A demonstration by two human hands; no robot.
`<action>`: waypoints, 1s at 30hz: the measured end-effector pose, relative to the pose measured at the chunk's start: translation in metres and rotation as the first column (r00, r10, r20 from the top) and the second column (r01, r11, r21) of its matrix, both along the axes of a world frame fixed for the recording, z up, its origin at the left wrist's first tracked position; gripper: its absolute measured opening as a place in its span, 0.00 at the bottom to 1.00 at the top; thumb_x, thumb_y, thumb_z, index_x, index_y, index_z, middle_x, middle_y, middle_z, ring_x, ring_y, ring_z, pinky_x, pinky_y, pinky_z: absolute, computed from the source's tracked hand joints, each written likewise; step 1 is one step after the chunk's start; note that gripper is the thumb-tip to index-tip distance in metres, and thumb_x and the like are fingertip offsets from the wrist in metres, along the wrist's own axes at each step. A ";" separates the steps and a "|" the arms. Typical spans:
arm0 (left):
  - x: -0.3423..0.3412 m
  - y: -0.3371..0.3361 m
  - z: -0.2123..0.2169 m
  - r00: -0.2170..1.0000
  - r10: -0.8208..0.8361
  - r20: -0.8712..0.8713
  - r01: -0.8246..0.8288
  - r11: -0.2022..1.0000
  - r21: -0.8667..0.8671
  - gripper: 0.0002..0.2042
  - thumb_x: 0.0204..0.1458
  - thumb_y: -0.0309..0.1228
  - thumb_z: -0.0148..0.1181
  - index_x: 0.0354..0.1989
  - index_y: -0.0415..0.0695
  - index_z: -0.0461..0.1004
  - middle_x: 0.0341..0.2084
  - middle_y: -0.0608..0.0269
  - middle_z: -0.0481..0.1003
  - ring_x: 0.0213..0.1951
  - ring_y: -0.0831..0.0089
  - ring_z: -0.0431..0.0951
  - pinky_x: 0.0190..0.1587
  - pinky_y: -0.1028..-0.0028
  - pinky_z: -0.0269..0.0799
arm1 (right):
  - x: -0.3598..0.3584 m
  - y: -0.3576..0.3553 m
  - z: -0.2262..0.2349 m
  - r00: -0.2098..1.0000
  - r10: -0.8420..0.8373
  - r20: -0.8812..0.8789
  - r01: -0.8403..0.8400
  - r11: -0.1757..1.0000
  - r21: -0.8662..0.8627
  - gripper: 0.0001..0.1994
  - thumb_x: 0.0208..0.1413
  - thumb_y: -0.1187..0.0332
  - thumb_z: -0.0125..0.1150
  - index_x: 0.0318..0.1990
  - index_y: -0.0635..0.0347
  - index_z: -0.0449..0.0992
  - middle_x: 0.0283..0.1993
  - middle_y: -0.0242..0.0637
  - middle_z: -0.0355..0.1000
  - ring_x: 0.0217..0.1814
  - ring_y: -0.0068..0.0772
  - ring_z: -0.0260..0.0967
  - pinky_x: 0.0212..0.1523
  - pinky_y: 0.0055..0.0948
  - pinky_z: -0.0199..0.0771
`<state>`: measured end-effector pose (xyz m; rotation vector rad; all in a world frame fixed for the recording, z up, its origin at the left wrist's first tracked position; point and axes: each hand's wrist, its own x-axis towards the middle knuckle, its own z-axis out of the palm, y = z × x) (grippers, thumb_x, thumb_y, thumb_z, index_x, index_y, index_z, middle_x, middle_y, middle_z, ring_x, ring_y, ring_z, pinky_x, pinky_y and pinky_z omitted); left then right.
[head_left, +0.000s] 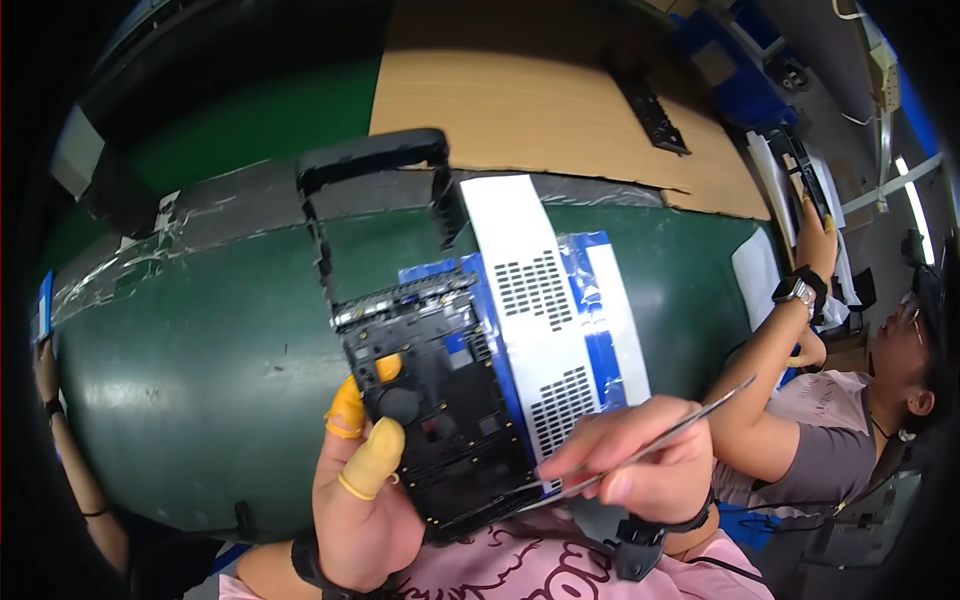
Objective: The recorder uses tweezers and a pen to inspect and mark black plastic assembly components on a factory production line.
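My left hand (362,500), with yellow finger cots on its fingers, is closed on the left side of a black plastic housing (455,415). The housing is tilted, with a rectangular open frame at its far end and small brass-coloured spots on its panel. My right hand (655,455) pinches a pair of metal tweezers (690,418). Their tips reach the near right corner of the housing; whether they grip anything is too small to tell. Just right of the housing lies a white sheet (545,345) with rows of small black rectangular pieces, resting over a blue board (603,350).
A green table (230,400) spreads around the work. Brown cardboard (500,85) lies beyond, with a black strip-shaped part (655,115) on it. At right a co-worker's hand (817,240) holds a dark part; another person's arm (75,450) is at far left.
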<state>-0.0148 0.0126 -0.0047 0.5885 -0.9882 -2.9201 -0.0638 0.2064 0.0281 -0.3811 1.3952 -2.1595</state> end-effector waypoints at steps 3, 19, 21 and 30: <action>-0.001 -0.003 0.003 1.000 0.008 0.008 -0.009 0.995 0.097 0.21 0.52 0.28 0.49 0.55 0.43 0.57 0.47 0.58 0.66 0.48 0.69 0.67 0.52 0.68 0.62 | 0.001 -0.027 0.001 0.993 0.056 -0.101 -0.036 0.981 0.191 0.08 0.43 0.81 0.58 0.34 0.74 0.71 0.34 0.63 0.70 0.34 0.41 0.73 0.37 0.34 0.74; 0.001 -0.006 0.005 1.000 0.000 -0.026 0.003 0.993 0.115 0.20 0.51 0.28 0.49 0.54 0.44 0.59 0.44 0.60 0.67 0.43 0.71 0.69 0.47 0.69 0.67 | 0.011 -0.047 -0.024 0.995 -0.101 -0.010 0.101 0.989 0.105 0.12 0.49 0.84 0.51 0.43 0.73 0.64 0.38 0.46 0.69 0.43 0.39 0.71 0.41 0.27 0.74; 0.001 -0.005 0.004 1.000 0.001 -0.028 0.002 0.993 0.117 0.20 0.51 0.28 0.49 0.54 0.44 0.59 0.45 0.60 0.67 0.43 0.71 0.69 0.47 0.69 0.67 | 0.011 -0.047 -0.026 0.995 -0.102 0.004 0.101 0.988 0.118 0.12 0.50 0.84 0.51 0.43 0.73 0.64 0.38 0.46 0.69 0.43 0.39 0.71 0.41 0.27 0.74; 0.002 -0.006 -0.001 0.999 -0.010 -0.041 0.016 0.990 0.139 0.20 0.51 0.27 0.49 0.54 0.44 0.59 0.45 0.58 0.67 0.45 0.68 0.69 0.49 0.67 0.67 | 0.012 -0.047 -0.027 0.992 -0.125 0.006 0.124 0.987 0.106 0.11 0.50 0.84 0.51 0.43 0.72 0.64 0.37 0.50 0.70 0.43 0.38 0.71 0.42 0.27 0.74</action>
